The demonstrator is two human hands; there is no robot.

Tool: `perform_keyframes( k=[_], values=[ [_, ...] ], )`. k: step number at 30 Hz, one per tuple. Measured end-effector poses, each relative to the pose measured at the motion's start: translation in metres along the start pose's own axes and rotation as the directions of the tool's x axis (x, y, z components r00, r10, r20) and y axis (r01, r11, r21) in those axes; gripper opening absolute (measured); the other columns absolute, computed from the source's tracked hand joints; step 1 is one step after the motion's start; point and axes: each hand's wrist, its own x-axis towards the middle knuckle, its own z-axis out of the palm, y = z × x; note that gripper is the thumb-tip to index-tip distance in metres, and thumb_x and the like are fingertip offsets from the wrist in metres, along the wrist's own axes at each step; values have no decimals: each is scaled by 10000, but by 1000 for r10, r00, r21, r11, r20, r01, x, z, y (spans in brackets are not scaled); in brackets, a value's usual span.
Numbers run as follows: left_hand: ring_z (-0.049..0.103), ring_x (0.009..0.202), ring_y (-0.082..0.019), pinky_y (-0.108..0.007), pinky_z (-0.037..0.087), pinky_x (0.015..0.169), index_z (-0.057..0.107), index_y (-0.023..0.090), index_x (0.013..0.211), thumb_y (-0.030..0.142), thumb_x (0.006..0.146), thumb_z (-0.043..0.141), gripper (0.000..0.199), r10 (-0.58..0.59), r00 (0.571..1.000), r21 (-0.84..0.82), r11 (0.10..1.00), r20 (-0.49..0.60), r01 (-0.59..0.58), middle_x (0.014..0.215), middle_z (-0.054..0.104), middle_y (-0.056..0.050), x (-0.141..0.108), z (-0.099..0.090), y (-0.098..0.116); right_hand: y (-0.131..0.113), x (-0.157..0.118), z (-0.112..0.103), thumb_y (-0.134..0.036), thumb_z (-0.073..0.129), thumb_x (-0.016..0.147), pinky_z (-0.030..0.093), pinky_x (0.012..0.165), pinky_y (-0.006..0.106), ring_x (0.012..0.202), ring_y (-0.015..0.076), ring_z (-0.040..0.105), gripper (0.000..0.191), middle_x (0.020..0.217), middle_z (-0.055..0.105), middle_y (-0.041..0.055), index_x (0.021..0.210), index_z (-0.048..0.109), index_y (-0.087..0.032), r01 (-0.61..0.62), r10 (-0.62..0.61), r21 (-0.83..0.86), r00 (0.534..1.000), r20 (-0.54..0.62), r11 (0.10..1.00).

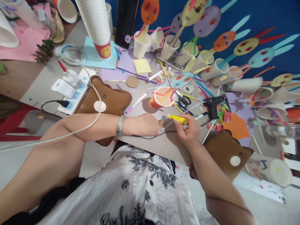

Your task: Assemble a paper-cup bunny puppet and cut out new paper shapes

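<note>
My right hand (189, 131) is closed around a yellow marker (177, 118), its pale end pointing left. My left hand (148, 125), with a jade-coloured bangle (120, 125) at the wrist, lies palm down on the table, fingers stretched toward the right hand. A thin clear stick (167, 125) lies between the two hands, close to the left fingertips. Just beyond it is a small grey disc (163, 117). Behind the hands stands a red paper cup (154, 102) holding straws and a light blue rabbit face (181, 80) with orange eyes.
A black glue gun (213, 107) and black scissors (184, 100) lie at right among scraps. Left are a power strip (72, 100), a loose white cable (93, 118) and a brown cushion (107, 95). Tall stacked cups (95, 22) and several rabbit cups (142, 45) line the back.
</note>
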Motion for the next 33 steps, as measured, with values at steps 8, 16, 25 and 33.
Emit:
perform_keyframes(
  k=[8, 16, 25, 33],
  values=[
    [769, 883, -283, -355, 468, 649, 505, -17, 1478, 390, 1069, 576, 581, 20, 1000, -14, 1000, -22, -20, 955, 796, -179, 1, 2, -2, 5, 5, 13, -393, 586, 1068, 518, 729, 379, 765, 228, 686, 188, 937, 773, 90, 1122, 656, -227, 119, -106, -55, 973, 205, 991],
    [773, 868, -288, -353, 478, 647, 500, -16, 1479, 376, 1056, 585, 582, 4, 1000, -26, 1000, -12, -4, 914, 794, -176, -1, -1, 0, 5, 2, -4, -386, 639, 1028, 557, 717, 381, 811, 249, 732, 196, 970, 781, 83, 1157, 663, -241, 11, -8, -48, 998, 56, 999],
    [769, 867, -286, -349, 472, 652, 515, 11, 1445, 381, 1049, 582, 546, 29, 999, -39, 999, -37, -31, 898, 786, -164, -1, 4, -4, 14, 1, 5, -339, 645, 1017, 515, 709, 388, 776, 243, 729, 121, 894, 783, 80, 1086, 653, -240, 195, -177, -80, 967, 184, 978],
    [777, 911, -302, -375, 466, 647, 414, -60, 1541, 365, 1076, 544, 644, 14, 1000, -15, 1000, 5, -14, 938, 787, -174, 0, -1, 0, 8, -4, 4, -401, 634, 1034, 531, 707, 393, 782, 248, 723, 190, 908, 776, 82, 1109, 684, -234, 86, -84, -28, 995, 57, 996]
  ],
)
